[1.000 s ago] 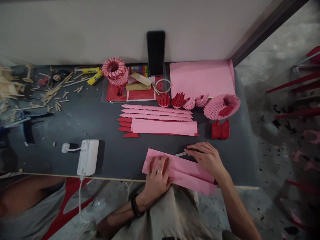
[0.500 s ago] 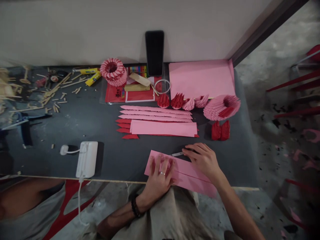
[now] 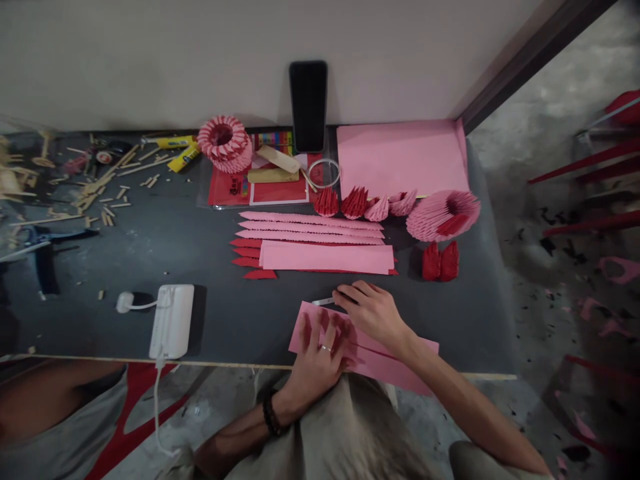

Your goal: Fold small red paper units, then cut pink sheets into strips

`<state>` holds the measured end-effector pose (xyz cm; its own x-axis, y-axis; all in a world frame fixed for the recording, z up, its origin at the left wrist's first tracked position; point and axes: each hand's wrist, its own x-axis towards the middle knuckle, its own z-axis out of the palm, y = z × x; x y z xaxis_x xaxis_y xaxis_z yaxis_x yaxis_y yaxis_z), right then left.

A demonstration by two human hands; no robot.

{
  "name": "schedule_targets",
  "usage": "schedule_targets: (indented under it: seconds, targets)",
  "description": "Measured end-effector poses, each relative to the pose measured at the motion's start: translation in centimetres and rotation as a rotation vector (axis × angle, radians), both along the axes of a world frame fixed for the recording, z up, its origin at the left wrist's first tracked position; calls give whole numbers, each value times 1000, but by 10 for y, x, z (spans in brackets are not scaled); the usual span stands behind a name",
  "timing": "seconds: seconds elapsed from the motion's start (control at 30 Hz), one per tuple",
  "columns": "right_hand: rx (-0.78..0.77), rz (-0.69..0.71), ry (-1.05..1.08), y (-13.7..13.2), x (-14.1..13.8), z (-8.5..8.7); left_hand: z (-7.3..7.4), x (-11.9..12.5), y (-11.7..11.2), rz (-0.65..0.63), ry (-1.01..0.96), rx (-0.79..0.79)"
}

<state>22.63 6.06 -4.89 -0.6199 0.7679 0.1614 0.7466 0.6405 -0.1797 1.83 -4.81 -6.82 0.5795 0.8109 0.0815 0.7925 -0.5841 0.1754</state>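
A folded pink paper sheet (image 3: 395, 357) lies at the near edge of the dark table (image 3: 220, 320). My left hand (image 3: 317, 353) rests flat on its left part with fingers spread, a ring on one finger. My right hand (image 3: 373, 310) is closed round a thin metal blade or knife (image 3: 324, 302), whose tip pokes out to the left along the paper's far edge. The two hands nearly touch.
Cut pink and red paper strips (image 3: 320, 243) lie just beyond. Folded paper pieces (image 3: 367, 203), a pink ring model (image 3: 443, 213), a red-white ring (image 3: 225, 142), pink sheets (image 3: 403, 157), a phone (image 3: 309, 105), a white power bank (image 3: 173, 320) and wood scraps (image 3: 105, 190) surround them.
My right hand has slid the blade leftwards along the paper's far edge, from the right part to beside my left hand. My left hand has stayed pressed on the paper.
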Motion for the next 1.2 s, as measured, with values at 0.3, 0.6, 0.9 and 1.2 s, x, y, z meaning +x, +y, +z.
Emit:
schedule_targets:
  seconds: [0.3, 0.6, 0.9, 1.2]
  targets:
    - [85, -17, 37, 3, -20, 1, -7, 0, 1, 7, -113, 61]
    - [94, -82, 98, 8, -25, 4, 14, 0, 7, 52, -81, -37]
    - [145, -648, 166, -70, 117, 15, 50, -43, 50, 222, -132, -119]
    - [167, -779, 157, -104, 129, -2, 55, -30, 81, 16, 62, -219]
